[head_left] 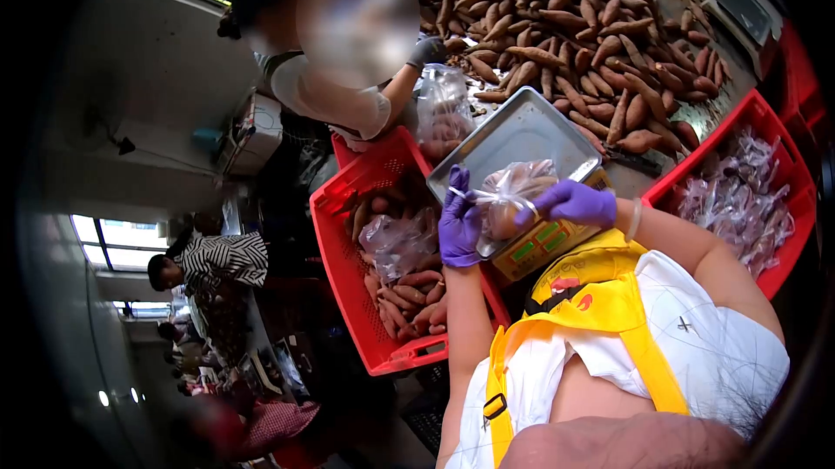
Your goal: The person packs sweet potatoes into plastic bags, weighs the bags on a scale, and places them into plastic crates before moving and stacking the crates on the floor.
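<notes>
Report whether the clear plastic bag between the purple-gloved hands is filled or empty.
Filled: brownish tubers show through the clear plastic bag, which bulges between the purple-gloved left hand and right hand.

Worn on the head, the camera looks forward and down; yellow apron close at four o'clock; root heap farther at one.

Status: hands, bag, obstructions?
Left hand, right hand pinching top of clear bag of sweet potatoes. Bag over scale pan. Left crate, right crate flanking, neither blocking.
</notes>
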Available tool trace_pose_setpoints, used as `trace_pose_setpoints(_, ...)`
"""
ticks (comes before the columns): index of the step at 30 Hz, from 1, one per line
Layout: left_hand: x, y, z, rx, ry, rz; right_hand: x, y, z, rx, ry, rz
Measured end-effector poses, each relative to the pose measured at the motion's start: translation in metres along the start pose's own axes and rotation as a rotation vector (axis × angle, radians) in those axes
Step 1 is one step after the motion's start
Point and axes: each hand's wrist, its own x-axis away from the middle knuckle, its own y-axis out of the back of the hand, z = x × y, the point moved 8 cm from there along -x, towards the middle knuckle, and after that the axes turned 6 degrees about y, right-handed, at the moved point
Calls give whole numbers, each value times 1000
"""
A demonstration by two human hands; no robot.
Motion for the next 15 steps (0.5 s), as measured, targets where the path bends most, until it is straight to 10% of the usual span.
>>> trace_pose_setpoints(10,3,-79,-10,-988,4,-145,-80,9,-27,-192,49,-183)
trace_pose_setpoints(13,7,-11,-36,-1038,-210,-597,-44,53,-53,229,-1,-336)
trace_pose_setpoints(15,13,54,-46,-1019,-248,-580,-11,45,-64,520,23,-64)
